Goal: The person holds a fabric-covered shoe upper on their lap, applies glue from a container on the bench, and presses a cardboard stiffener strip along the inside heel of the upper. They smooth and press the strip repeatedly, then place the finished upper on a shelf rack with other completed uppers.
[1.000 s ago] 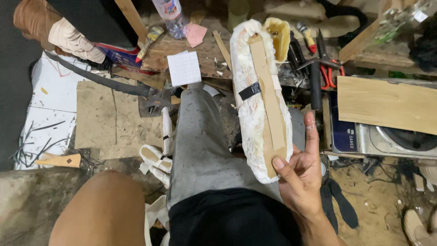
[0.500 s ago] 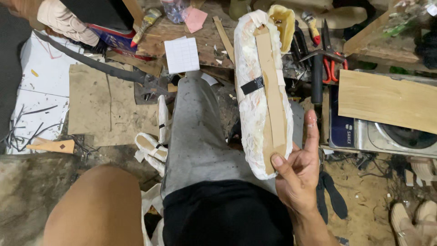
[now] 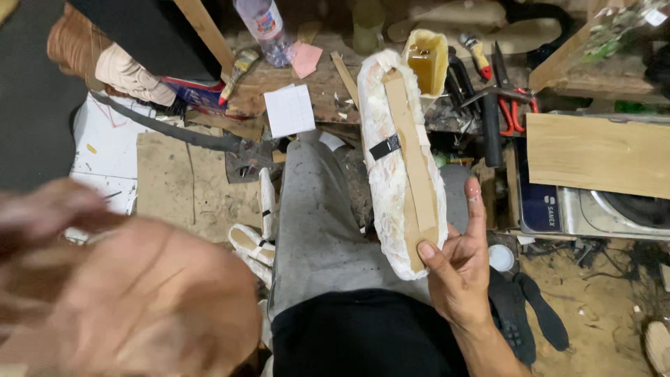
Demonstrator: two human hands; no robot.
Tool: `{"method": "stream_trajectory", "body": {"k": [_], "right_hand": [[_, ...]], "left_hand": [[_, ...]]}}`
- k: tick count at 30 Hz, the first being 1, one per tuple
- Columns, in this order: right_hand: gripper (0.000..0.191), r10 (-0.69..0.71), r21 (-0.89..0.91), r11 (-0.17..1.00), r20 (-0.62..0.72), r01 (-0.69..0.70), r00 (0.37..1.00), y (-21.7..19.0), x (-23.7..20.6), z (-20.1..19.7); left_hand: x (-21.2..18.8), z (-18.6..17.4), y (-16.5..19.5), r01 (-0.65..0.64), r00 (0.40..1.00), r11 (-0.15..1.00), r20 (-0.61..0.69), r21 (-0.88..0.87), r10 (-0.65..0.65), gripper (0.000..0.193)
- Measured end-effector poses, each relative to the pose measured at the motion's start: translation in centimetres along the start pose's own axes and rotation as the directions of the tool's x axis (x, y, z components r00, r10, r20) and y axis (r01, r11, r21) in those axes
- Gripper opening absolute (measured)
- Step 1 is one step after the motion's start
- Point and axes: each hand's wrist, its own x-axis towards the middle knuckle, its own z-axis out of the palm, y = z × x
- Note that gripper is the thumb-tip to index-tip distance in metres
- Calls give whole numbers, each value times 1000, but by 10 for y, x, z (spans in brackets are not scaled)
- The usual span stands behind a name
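Observation:
My right hand (image 3: 457,276) grips the lower end of a long white wrapped mould (image 3: 387,202), thumb pressed on it and index finger pointing up along its side. A tan strip (image 3: 412,160) runs down the mould's length, bound by a band of black tape (image 3: 384,147). The mould lies over my grey trouser leg (image 3: 314,223). My left hand (image 3: 49,213) is a blur at the left edge, above my bare knee (image 3: 160,307); I cannot make out its fingers or anything in it.
Around the cluttered bench are a plastic bottle (image 3: 262,24), a white paper sheet (image 3: 289,109), a yellowish cup (image 3: 427,59), red-handled pliers (image 3: 513,105) and a wooden board (image 3: 593,153). A long dark blade (image 3: 167,129) lies left. Black insoles (image 3: 537,314) rest on the dirt floor.
My left hand has swung into view as a blur at the lower left, near the knee. The right hand and mould have stayed nearly still.

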Motion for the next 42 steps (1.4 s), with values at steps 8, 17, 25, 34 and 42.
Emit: {"method": "stream_trajectory", "body": {"k": [8,17,25,34,42], "right_hand": [[112,26,40,999,18,-27,999,5,2,14],[123,18,-218,975,214,30,977,27,11,36],[63,-277,-877,296,299,377,913,-13,189,-32],[85,298,-777,-504,252,376,921,23,317,-24],[60,-62,-757,-500,515,420,855,8,305,-49]], "left_hand": [[-154,4,-71,850,98,-45,242,-524,-965,79],[-163,-19,-73,735,185,-112,357,-669,-916,75],[-134,-47,-56,725,142,-85,269,-684,-953,71],[-136,-39,-52,791,62,-48,158,-609,-986,63],[-130,-43,-73,727,126,-39,190,-685,-974,76]]}}
